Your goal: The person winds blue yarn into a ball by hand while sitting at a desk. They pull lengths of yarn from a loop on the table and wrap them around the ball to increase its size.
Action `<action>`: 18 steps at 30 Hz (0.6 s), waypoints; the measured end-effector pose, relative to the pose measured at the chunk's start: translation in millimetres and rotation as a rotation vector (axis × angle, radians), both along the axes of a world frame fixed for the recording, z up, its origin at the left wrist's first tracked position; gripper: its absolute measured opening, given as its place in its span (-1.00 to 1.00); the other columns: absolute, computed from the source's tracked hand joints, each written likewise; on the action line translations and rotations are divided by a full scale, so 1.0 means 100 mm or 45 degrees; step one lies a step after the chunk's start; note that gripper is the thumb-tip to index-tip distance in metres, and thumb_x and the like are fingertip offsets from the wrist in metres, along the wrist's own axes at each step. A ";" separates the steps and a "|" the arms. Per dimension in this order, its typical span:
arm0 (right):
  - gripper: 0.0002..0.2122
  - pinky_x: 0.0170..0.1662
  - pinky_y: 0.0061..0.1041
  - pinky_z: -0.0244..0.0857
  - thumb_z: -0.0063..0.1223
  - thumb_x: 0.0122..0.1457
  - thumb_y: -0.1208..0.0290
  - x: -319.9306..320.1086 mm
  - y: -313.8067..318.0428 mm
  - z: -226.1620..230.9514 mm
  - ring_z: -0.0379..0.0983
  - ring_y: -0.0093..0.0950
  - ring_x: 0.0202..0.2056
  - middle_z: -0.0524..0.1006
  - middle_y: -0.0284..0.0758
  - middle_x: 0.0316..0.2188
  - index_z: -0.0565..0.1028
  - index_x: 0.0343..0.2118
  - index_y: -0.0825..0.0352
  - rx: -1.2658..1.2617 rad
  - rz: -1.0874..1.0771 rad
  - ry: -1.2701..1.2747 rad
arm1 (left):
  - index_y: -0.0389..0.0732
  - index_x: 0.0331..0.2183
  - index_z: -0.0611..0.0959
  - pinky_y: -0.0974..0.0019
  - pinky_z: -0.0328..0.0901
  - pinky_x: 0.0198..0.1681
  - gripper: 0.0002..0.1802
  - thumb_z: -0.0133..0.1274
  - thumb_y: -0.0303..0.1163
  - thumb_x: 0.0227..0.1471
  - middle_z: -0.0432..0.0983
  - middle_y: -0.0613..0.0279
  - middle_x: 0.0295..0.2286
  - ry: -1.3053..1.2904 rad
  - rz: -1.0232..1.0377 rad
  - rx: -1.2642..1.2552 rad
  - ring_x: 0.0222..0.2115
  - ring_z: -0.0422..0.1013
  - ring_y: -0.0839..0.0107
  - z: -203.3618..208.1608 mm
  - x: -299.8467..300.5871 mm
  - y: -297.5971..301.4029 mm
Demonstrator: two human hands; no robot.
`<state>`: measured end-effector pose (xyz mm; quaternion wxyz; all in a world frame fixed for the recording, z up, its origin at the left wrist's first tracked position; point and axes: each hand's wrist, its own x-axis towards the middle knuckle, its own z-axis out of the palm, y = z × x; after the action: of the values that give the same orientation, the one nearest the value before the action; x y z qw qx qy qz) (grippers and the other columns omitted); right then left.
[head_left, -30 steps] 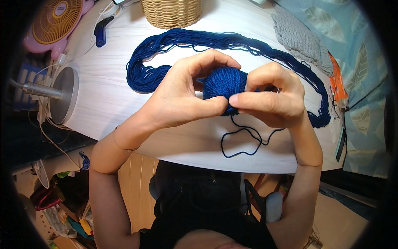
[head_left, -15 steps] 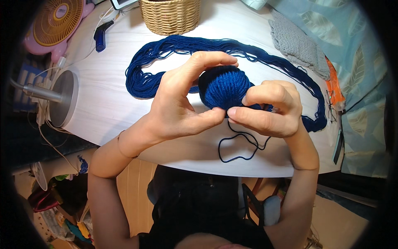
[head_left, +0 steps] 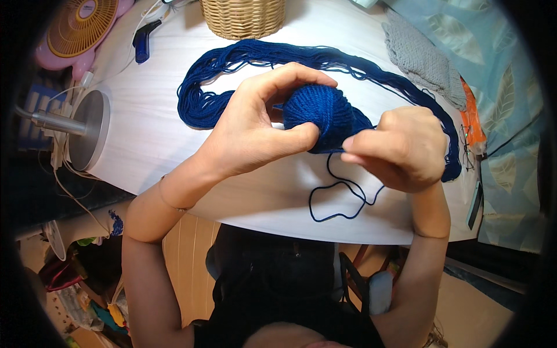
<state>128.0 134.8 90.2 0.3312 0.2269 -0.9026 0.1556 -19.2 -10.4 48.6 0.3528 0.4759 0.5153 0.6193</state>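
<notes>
At the middle of the view, over the pale table (head_left: 139, 133), a blue ball of yarn (head_left: 322, 107) sits in the left hand (head_left: 255, 122), which comes from its 9 o'clock side. That hand is curved into a wide C: its thumb presses the ball's near face at about 7 o'clock, and its fingers arch over the top toward 12. At the ball's 4 o'clock, the right hand (head_left: 406, 145) is mostly closed, fingers curled, with thumb and forefinger pinched on a short strand (head_left: 331, 152) running from the ball's underside. A loose loop (head_left: 364, 200) lies on the table at 6 o'clock. Around the ball, a long blue skein (head_left: 203, 110) stretches from 9 o'clock over 12 and down to nearly 4. Farther out stand a wicker basket (head_left: 243, 18) at 11 and grey knitting (head_left: 423, 55) at 2.
</notes>
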 end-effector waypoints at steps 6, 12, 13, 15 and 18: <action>-0.83 -0.72 -0.63 0.02 0.27 -0.14 0.42 -0.02 -0.01 -0.07 0.19 -0.57 -0.78 0.28 -0.45 -0.78 0.51 -0.44 0.21 -0.073 -0.088 0.023 | -0.36 -0.14 0.47 0.34 0.18 0.05 -0.48 -0.02 -0.59 -0.32 0.40 0.17 -0.17 -0.007 -0.049 -0.041 -0.12 0.33 0.45 0.01 0.03 0.01; -0.82 -0.70 -0.62 0.08 0.24 -0.13 0.41 -0.04 -0.09 -0.14 0.22 -0.59 -0.75 0.29 -0.48 -0.76 0.50 -0.42 0.19 0.050 -0.060 0.110 | -0.26 -0.22 0.51 0.49 0.35 -0.27 -0.59 0.03 -0.57 -0.25 0.44 0.34 -0.39 0.054 0.016 0.051 -0.38 0.38 0.61 -0.06 0.06 0.03; -0.81 -0.69 -0.62 0.06 0.26 -0.14 0.43 -0.04 -0.06 -0.12 0.20 -0.59 -0.75 0.34 -0.47 -0.74 0.50 -0.41 0.21 0.060 -0.114 0.088 | -0.30 -0.17 0.48 0.42 0.25 -0.11 -0.54 0.01 -0.57 -0.27 0.41 0.26 -0.29 0.007 -0.042 -0.016 -0.24 0.35 0.53 -0.04 0.06 0.02; -0.82 -0.68 -0.65 0.05 0.27 -0.14 0.50 -0.06 0.03 -0.15 0.20 -0.60 -0.74 0.45 -0.45 -0.68 0.51 -0.43 0.26 -0.073 -0.106 0.115 | -0.34 -0.13 0.44 0.35 0.15 0.05 -0.48 0.00 -0.56 -0.29 0.39 0.18 -0.18 -0.033 -0.099 -0.085 -0.11 0.31 0.45 -0.02 0.04 0.01; -0.82 -0.68 -0.66 0.05 0.27 -0.14 0.53 -0.10 0.07 -0.17 0.19 -0.61 -0.73 0.47 -0.44 -0.65 0.50 -0.43 0.29 -0.180 -0.060 0.132 | -0.35 -0.13 0.44 0.40 0.18 0.01 -0.46 0.00 -0.56 -0.31 0.39 0.20 -0.21 -0.078 -0.085 -0.075 -0.17 0.33 0.49 0.01 0.05 0.00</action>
<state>117.7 142.0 73.3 0.3961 0.1892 -0.8761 0.1993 -14.1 -10.1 49.9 0.4025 0.4631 0.5061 0.6061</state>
